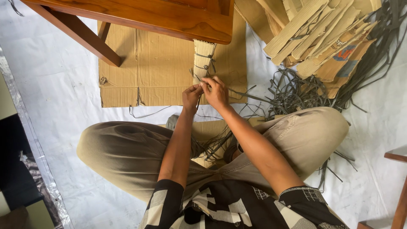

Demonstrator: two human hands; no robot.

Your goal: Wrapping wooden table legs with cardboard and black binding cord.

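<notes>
A person sits cross-legged on a white floor sheet [55,63], seen from above. Both hands meet over one flat cardboard sheet [157,68]. The left hand [191,98] and right hand [216,92] have fingertips pinched together on a thin dark strip [241,95], at the lower end of one roll of corrugated cardboard [203,59] bound with dark strips. The roll leans against one wooden table [169,17]. One pile of cardboard strips [322,34] and a tangle of dark strips [292,89] lie on the person's right.
</notes>
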